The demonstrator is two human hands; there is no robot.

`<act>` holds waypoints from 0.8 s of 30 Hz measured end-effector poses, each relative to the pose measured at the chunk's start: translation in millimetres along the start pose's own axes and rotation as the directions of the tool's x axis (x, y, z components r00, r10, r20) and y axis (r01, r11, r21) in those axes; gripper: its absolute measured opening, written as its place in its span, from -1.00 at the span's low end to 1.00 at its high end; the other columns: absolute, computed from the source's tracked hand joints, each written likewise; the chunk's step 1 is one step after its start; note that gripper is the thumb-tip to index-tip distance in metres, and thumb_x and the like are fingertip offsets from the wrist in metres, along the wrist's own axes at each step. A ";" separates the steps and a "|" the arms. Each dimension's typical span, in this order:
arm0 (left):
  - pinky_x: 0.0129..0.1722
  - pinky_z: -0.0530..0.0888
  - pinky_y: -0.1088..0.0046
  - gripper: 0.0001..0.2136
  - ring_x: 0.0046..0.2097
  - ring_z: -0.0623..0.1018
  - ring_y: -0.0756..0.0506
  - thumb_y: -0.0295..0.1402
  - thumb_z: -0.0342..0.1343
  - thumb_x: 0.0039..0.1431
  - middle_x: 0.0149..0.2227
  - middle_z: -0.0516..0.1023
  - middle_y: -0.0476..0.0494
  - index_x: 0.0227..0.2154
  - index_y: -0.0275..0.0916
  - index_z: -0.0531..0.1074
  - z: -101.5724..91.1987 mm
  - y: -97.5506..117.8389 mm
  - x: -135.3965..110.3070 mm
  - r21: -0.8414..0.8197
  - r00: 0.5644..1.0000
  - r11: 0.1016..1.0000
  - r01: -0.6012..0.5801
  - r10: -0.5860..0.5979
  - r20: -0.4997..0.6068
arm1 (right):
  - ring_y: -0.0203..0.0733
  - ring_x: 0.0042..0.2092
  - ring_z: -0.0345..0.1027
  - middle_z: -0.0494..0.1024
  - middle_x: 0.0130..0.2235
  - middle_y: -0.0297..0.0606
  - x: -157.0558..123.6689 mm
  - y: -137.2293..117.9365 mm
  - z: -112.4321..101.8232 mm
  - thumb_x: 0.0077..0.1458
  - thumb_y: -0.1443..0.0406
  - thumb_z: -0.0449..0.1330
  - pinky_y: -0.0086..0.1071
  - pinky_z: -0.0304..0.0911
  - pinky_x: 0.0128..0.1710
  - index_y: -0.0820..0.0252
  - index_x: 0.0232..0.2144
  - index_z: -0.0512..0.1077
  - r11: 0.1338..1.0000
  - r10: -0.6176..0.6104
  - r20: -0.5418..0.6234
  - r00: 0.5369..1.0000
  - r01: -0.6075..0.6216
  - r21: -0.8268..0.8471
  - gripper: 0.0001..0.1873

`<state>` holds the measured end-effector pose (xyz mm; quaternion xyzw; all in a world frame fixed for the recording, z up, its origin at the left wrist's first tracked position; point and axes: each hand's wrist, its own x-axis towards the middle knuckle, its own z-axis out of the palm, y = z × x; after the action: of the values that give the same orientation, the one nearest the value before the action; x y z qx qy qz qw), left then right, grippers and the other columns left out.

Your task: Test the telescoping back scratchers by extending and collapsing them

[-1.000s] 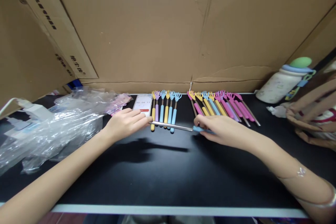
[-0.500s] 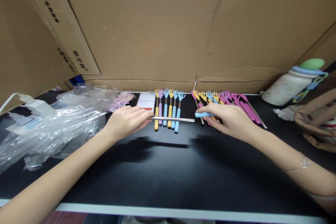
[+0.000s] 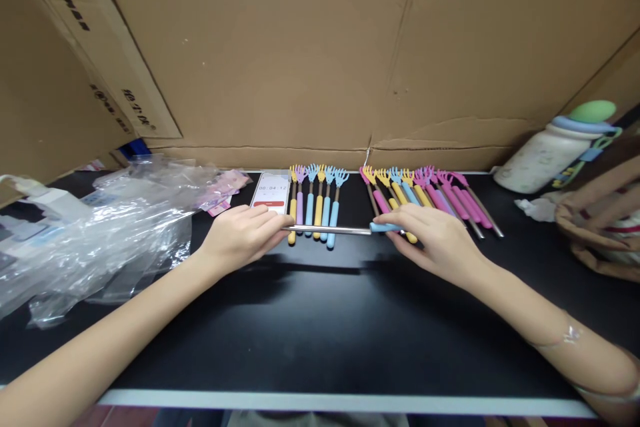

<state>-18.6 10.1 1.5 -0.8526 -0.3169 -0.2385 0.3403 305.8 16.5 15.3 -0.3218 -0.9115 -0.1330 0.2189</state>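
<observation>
table (image 3: 320, 320) fronted by cardboard wall (image 3: 310, 47) at back. plastic bags (image 3: 100, 233) at left. phone (image 3: 271, 191) just right of bags, near wall. small row of scratchers (image 3: 316, 203) beside phone; larger row (image 3: 425, 197) further right. extended rod (image 3: 327, 230) lying crosswise before small row, between left hand (image 3: 240, 237) and right hand (image 3: 435, 240). bottle (image 3: 545, 150) at far right.

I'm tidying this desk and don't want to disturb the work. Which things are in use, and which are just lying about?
In use: extended scratcher held between left hand and right hand; neat row; loose pile; phone timer.

Lying about: plastic bags; bottle; cardboard.
</observation>
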 end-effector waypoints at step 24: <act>-0.49 0.25 0.52 -0.85 -0.48 0.47 0.04 -0.25 0.05 0.18 -0.50 0.50 0.06 -0.43 -0.17 0.44 4.6 -0.2 -4.4 -0.008 0.992 0.992 0.123 -0.123 -0.030 | -0.29 -0.18 0.39 0.52 -0.17 -0.33 -3.5 -3.5 6.4 0.19 0.30 0.00 -0.43 0.23 -0.20 0.11 -0.14 0.35 0.995 0.029 0.034 0.999 -0.032 0.097 -0.79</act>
<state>-20.9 11.9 -4.1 -0.8287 -0.3627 -0.2731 0.3272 304.0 14.4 7.7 -0.3268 -0.9153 -0.0796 0.2214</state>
